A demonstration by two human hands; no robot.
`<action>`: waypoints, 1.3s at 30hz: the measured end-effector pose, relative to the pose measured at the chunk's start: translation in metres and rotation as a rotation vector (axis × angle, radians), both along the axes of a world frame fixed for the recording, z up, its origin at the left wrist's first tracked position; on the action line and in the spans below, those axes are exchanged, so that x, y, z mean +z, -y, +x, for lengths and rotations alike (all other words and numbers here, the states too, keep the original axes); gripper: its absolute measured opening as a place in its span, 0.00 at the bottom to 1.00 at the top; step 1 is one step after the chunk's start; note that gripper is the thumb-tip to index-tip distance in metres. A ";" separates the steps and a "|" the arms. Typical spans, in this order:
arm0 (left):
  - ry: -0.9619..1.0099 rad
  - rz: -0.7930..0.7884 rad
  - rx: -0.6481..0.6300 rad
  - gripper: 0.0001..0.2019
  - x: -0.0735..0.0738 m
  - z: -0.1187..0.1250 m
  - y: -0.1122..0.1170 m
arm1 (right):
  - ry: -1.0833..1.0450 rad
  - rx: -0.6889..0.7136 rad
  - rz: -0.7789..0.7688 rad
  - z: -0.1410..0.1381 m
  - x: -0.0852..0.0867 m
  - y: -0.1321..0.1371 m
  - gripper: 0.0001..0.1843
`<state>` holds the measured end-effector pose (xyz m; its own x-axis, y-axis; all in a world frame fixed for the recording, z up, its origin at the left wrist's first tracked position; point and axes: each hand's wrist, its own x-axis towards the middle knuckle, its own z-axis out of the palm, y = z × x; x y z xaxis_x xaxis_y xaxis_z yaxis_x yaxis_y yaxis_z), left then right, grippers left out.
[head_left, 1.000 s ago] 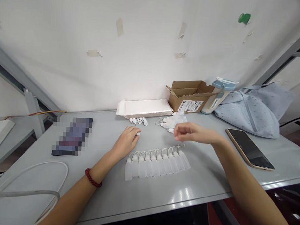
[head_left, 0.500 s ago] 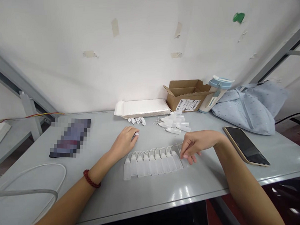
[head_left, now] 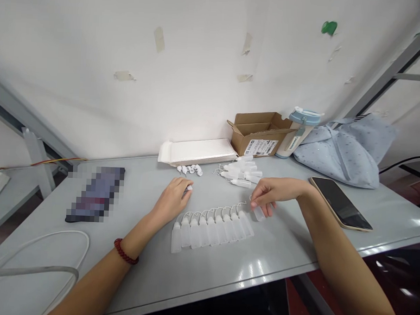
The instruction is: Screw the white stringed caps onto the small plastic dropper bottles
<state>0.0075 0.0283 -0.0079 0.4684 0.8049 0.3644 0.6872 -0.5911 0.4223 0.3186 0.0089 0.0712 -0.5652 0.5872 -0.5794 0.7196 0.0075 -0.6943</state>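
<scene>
My left hand (head_left: 171,198) rests on the table with curled fingers, closed on a small white piece (head_left: 189,188) mostly hidden behind them. At the right end of a row of bottles, my right hand (head_left: 266,197) pinches a translucent plastic bottle (head_left: 259,214) near its top. The row of bottles (head_left: 212,229) lies side by side, each with a white neck and a thin looped cord. Several white caps (head_left: 190,169) lie loose beyond my left hand. Behind my right hand is a loose pile of similar bottles (head_left: 242,170).
A flat white package (head_left: 199,150) lies against the wall beside an open cardboard box (head_left: 261,136). A blue-lidded tumbler (head_left: 296,135), a pale blue bag (head_left: 338,156) and a phone (head_left: 340,202) are at the right. At the left are a dark, blurred item (head_left: 95,194) and a white cable (head_left: 84,238).
My right hand has lifted slightly, and the bottle under its fingers now shows apart from the row. My left hand stays in place. The view has shifted slightly.
</scene>
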 end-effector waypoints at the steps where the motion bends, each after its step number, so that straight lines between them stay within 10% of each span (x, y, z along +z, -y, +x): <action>1: 0.000 -0.002 0.000 0.10 0.000 0.000 0.000 | -0.013 -0.006 0.021 0.001 0.001 0.000 0.16; 11: 0.018 -0.063 0.029 0.16 0.001 0.001 0.003 | -0.277 -0.048 0.222 -0.005 0.009 0.004 0.13; 32: 0.132 -0.250 0.101 0.16 0.017 0.010 0.013 | -0.239 -0.156 0.641 -0.045 -0.037 -0.005 0.09; 39: 0.402 -0.533 0.086 0.14 0.030 0.012 0.019 | -0.345 -0.282 0.662 -0.052 -0.036 -0.003 0.07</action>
<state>0.0194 0.0089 0.0226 0.3051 0.9515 0.0397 0.4513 -0.1812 0.8738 0.2666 0.0116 0.0350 -0.4282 0.8957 0.1201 0.5008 0.3458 -0.7935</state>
